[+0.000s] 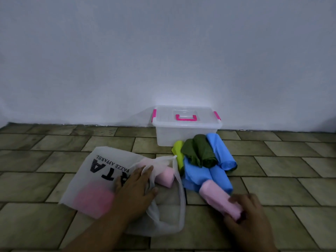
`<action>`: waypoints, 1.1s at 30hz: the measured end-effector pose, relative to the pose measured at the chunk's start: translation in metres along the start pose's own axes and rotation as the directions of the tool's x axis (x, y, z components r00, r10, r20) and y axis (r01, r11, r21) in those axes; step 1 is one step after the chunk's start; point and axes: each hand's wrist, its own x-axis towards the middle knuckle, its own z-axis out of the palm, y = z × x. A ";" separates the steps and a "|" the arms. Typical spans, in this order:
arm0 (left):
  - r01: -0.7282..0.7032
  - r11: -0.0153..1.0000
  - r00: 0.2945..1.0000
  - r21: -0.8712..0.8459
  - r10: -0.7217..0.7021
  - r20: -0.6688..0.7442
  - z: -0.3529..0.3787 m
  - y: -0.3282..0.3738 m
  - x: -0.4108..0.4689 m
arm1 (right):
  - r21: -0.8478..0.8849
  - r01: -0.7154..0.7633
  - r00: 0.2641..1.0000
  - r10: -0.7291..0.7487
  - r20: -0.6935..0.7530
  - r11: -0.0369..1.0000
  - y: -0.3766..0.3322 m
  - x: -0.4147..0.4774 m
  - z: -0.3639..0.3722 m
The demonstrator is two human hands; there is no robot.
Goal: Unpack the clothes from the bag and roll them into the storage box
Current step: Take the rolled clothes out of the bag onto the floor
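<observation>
1. The right hand [249, 213], blurred and cut off at the wrist by the lower frame edge, curls its fingers round the near end of a pale pink roll [218, 198] of soft cloth. The roll lies slanted on the floor [276, 190], and its far end touches the clothes pile.
2. The left hand [135, 188] lies flat on the white bag [109, 159] near its mouth, fingers extended. The bag's thin fabric covers part of the fingertips, so how they lie there is hard to tell.
3. The bag is limp, translucent non-woven cloth with black lettering that is partly creased and hidden; "PAZZE APPAREL" is legible. A second pink roll [164, 176] pokes out of its mouth. A deeper pink garment [93, 199] shows only as a blur through the bag's wall.
4. The pile sits just right of the bag, near the storage box. It holds two blue rolls [221, 151], a loose blue piece, a crumpled olive green garment [200, 151] on top and a lime green roll [179, 150] half hidden beneath.
5. The storage box [185, 132] is clear plastic with pink latches. It stands at the far edge of the brown tiled floor against the white wall [163, 51], its lid [185, 113] on. Nothing is discernible inside.
</observation>
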 end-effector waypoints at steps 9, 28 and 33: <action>-0.014 0.999 1.000 -0.045 0.015 0.016 -0.007 -0.005 -0.011 | -0.182 0.179 0.972 -0.145 0.184 0.967 -0.048 0.011 0.017; 0.067 0.998 0.998 0.008 -0.067 0.013 -0.004 -0.015 -0.016 | 0.015 0.245 0.832 -0.218 0.509 0.969 -0.118 0.080 0.106; 0.108 0.994 0.994 0.002 -0.108 0.019 -0.016 -0.043 -0.007 | 0.174 -0.013 0.937 -0.048 0.346 0.985 -0.096 0.098 0.047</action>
